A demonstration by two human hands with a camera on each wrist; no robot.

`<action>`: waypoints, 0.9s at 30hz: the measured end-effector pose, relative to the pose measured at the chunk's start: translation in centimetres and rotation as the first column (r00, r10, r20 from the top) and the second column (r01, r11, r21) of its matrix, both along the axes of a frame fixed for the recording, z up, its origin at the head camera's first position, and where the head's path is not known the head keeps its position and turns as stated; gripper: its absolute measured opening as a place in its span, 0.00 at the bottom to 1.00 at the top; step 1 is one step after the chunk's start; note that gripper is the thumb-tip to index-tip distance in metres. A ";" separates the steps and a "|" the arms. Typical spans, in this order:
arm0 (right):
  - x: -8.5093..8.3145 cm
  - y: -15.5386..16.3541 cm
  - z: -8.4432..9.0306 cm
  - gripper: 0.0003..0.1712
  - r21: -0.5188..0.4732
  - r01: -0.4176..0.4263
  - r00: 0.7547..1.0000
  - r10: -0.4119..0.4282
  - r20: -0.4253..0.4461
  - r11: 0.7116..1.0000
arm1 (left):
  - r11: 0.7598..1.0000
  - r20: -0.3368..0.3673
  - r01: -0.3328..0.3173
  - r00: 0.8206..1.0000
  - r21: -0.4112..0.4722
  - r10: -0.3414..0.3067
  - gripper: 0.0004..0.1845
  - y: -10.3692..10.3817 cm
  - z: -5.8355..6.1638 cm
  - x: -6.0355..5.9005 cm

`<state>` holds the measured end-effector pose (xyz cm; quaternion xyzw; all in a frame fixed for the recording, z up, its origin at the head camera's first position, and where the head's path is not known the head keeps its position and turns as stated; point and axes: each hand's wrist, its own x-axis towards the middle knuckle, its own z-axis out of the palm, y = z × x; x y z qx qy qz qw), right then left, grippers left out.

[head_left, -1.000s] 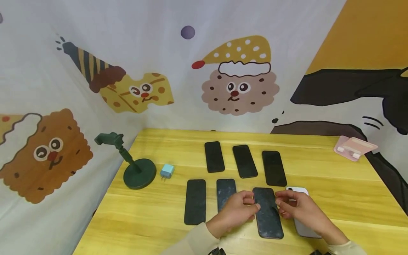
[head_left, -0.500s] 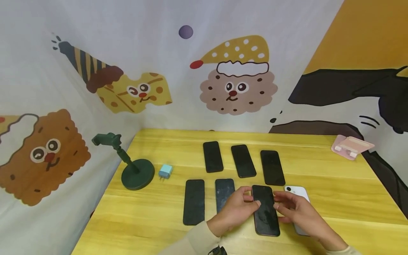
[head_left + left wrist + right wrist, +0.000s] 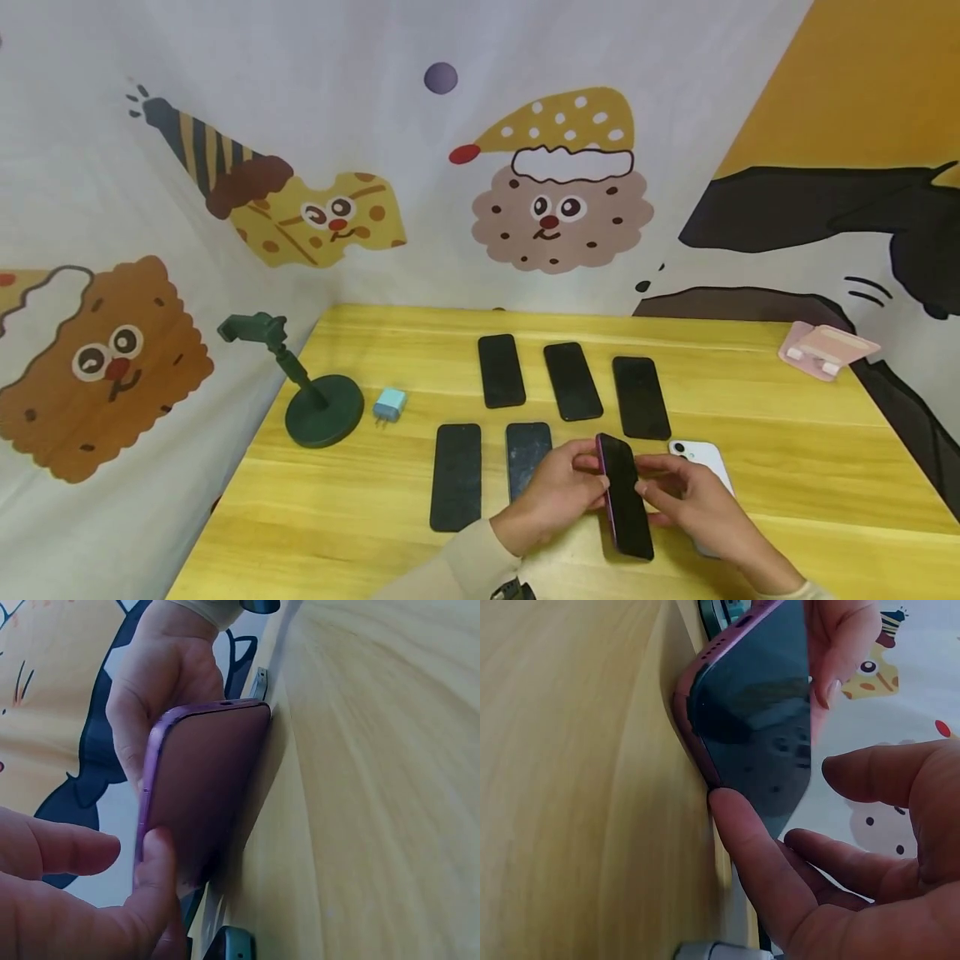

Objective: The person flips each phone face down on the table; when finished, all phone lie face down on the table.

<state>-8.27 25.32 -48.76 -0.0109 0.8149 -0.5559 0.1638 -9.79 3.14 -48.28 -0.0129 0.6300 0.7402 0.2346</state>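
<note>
A smartphone (image 3: 628, 504) with a black screen and a pinkish-purple frame is tilted on its long edge, screen facing right. My left hand (image 3: 551, 496) pinches its raised left edge, with the thumb on the screen side. At the lower right edge, a finger of my right hand (image 3: 697, 504) touches the phone, while the other fingertips stand apart from it in the right wrist view. In the left wrist view, the purple side (image 3: 150, 772) of the phone shows; its back is mostly hidden.
Several dark phones lie around: one (image 3: 456, 477) at front left, one (image 3: 528, 454) partly behind my left hand, and a back row (image 3: 573, 380). A white phone (image 3: 705, 457) lies under my right hand. A green stand (image 3: 325, 410), blue charger (image 3: 390, 404) and pink holder (image 3: 828, 350) are farther off.
The phone between my hands has gone from lying flat to tilted, its left edge raised and the purple side showing. My right hand has shifted slightly left along with it.
</note>
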 end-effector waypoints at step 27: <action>0.0 0.4 0.4 0.35 -0.101 -0.059 0.998 0.060 0.005 0.993 | 0.975 0.011 0.220 0.975 -0.002 -0.220 0.36 1.0 -1.0 -0.6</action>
